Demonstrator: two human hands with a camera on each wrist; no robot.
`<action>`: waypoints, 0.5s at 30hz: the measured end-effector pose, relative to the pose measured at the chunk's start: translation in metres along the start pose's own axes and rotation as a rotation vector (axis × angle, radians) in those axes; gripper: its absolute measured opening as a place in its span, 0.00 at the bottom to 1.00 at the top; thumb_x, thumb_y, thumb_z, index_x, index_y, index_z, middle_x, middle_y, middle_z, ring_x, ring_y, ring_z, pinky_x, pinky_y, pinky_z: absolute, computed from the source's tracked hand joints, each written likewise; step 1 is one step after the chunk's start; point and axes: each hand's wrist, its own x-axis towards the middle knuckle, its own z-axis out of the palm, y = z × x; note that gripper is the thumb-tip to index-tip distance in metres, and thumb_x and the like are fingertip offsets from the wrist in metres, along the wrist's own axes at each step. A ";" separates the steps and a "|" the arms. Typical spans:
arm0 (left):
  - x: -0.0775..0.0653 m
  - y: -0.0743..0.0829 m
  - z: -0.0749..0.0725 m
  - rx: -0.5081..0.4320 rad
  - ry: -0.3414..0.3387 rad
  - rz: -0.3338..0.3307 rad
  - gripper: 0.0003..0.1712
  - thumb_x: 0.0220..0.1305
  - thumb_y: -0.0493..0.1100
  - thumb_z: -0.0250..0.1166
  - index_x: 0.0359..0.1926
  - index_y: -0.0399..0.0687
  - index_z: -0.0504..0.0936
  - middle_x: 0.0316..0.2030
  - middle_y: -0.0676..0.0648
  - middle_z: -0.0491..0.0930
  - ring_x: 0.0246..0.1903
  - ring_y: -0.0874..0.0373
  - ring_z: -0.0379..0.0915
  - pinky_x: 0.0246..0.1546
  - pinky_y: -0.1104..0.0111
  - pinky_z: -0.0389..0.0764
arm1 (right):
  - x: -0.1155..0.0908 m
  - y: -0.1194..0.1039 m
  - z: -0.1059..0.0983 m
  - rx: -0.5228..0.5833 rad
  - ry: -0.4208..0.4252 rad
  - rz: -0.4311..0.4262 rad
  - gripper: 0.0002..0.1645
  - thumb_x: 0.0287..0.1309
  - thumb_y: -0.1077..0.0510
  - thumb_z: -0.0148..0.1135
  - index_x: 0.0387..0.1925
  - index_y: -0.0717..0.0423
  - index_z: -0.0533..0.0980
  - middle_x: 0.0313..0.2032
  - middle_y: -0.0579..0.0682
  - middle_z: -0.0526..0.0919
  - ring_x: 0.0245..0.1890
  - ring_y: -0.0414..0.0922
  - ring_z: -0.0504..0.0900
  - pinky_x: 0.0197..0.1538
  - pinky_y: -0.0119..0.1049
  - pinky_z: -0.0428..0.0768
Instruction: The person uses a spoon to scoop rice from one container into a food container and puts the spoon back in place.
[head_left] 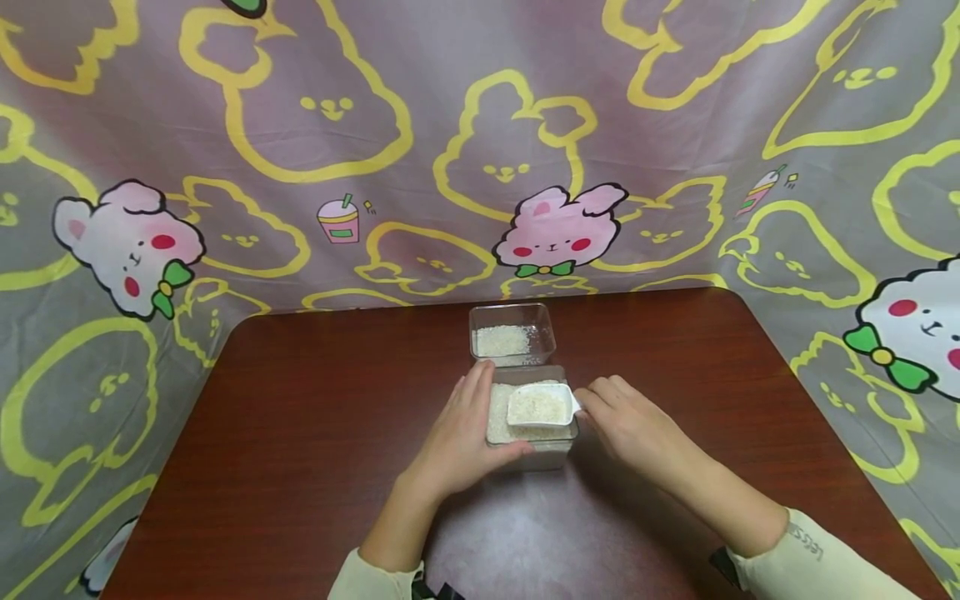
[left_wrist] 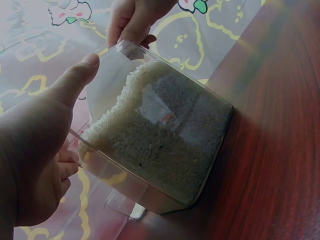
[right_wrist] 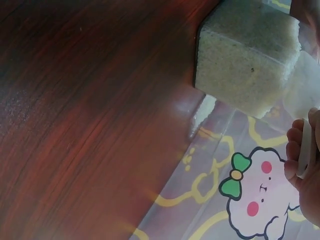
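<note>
A clear rectangular container (head_left: 551, 458) stands on the table, filled high with white rice (left_wrist: 165, 135). My left hand (head_left: 467, 437) grips its left side, thumb along the near edge and fingers along the side wall. The right hand (head_left: 633, 425) pinches the handle of a white scoop (head_left: 575, 405) at the container's right. Rice (head_left: 540, 408) fills the scoop, which is held over the container's opening. In the right wrist view, fingers curl round the white handle (right_wrist: 306, 150), while part of that hand is cut off by the frame edge.
Just behind the full container stands a second clear container (head_left: 542, 323), with a smaller amount of rice (head_left: 501, 340) at its bottom. Both are on a dark reddish-brown wooden table (head_left: 337, 417). A curtain (head_left: 420, 108) with cartoon prints hangs around the table's back and sides.
</note>
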 end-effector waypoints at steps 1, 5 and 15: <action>0.000 0.000 0.000 0.001 0.001 0.000 0.68 0.47 0.72 0.71 0.75 0.37 0.50 0.74 0.39 0.54 0.73 0.47 0.52 0.73 0.54 0.58 | 0.000 0.000 0.001 -0.009 0.008 -0.010 0.27 0.78 0.51 0.34 0.44 0.64 0.77 0.34 0.51 0.77 0.35 0.49 0.75 0.37 0.40 0.78; 0.000 0.000 0.000 0.011 0.001 0.002 0.68 0.47 0.72 0.70 0.75 0.37 0.50 0.74 0.39 0.55 0.73 0.47 0.52 0.73 0.54 0.57 | 0.001 0.000 0.002 -0.029 0.030 -0.031 0.27 0.78 0.52 0.33 0.44 0.65 0.76 0.33 0.52 0.76 0.34 0.49 0.75 0.37 0.41 0.77; -0.001 0.000 0.001 0.007 0.000 0.002 0.68 0.47 0.73 0.70 0.75 0.38 0.50 0.74 0.39 0.54 0.73 0.46 0.52 0.73 0.53 0.58 | 0.000 0.002 0.004 -0.022 0.039 -0.029 0.28 0.78 0.52 0.31 0.42 0.65 0.75 0.32 0.51 0.75 0.33 0.49 0.73 0.36 0.42 0.75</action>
